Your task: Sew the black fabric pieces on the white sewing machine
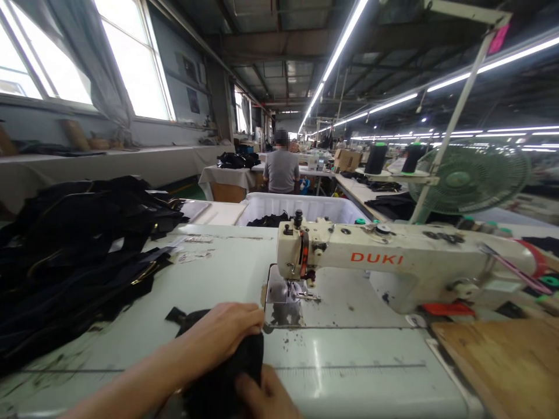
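My left hand (pixel 222 334) lies over a piece of black fabric (pixel 222 372), fingers curled on its top edge, close to the presser foot (pixel 305 295) of a white DUKI sewing machine (pixel 384 259). My right hand (pixel 266 397) grips the same fabric at the bottom of the view, its fingers partly cut off by the frame. A narrow black strap (pixel 177 317) sticks out from the fabric to the left. Both hands rest on the pale green machine table (pixel 209 279), just in front of the needle plate (pixel 279 297).
A large heap of black garments (pixel 74 256) covers the table's left side. A plywood board (pixel 498 366) lies at the right. Behind the machine stand a white bin (pixel 301 209), black thread cones (pixel 375 158) and a green fan (pixel 471 177). A co-worker (pixel 282 166) sits beyond.
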Tool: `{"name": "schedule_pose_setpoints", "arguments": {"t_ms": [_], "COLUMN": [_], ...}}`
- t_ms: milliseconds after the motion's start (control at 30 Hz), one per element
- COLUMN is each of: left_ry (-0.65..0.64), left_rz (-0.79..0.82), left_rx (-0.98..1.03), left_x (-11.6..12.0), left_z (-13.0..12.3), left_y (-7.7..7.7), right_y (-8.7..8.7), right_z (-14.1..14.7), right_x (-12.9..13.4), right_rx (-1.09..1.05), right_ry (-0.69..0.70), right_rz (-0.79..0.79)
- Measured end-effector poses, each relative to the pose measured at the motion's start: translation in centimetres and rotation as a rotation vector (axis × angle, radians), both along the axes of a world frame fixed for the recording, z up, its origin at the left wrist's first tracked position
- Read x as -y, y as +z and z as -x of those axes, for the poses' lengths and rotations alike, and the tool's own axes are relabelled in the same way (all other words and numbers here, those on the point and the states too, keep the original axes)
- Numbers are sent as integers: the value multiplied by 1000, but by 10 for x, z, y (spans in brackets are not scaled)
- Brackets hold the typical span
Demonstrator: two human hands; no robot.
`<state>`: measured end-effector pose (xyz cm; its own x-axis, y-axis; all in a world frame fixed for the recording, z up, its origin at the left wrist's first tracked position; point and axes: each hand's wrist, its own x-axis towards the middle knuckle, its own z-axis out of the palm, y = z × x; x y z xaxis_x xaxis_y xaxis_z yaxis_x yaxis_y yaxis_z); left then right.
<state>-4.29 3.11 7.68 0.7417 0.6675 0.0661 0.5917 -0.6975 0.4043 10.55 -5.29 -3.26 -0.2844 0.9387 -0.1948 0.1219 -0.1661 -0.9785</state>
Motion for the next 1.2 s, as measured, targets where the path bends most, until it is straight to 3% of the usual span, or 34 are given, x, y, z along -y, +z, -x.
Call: {"name": "schedule_pose_setpoints", "arguments": {"t_ms": [167, 267, 367, 467, 567, 667, 733, 867, 967, 1100, 1200], "left_ry": [-71, -87, -56, 5, 47, 85, 98, 98, 72, 28, -47], "left_rz": [-31, -37, -24, -3, 8, 17, 32, 70, 91, 62, -129], "left_rx": [34, 48, 49, 33, 25, 34, 45, 65, 75, 96, 122], "left_x": [-66, -81, -84, -84, -84, -85, -87, -94, -95, -71, -44], "left_z": [-50, -62, -63, -61, -61, -62, -63, -64, -59, -49, -44], "left_y": [-50, -69, -77, -80, -81, -84, -86, -86, -75, -52, -53], "right_y": [5, 5, 5, 10, 12, 4, -4, -17, -22, -27, -29], "right_z": [-35, -49, -53, -56, -63, -71, -75, -78, -78, -78, -78], "right_x": [-55, -68, -66, -63, -66, -73, -77, -80, -81, -82, -84], "right_rx": [160, 337, 516, 778, 1059, 1038, 975, 890, 855, 890, 905], "right_ry": [-76, -104, -165, -199, -208, -196, -196, -212, -184, -152, -129], "right_rz": [-45, -86, -176, -286, -562, -869, -994, -1114, -1162, -1146, -1199]}}
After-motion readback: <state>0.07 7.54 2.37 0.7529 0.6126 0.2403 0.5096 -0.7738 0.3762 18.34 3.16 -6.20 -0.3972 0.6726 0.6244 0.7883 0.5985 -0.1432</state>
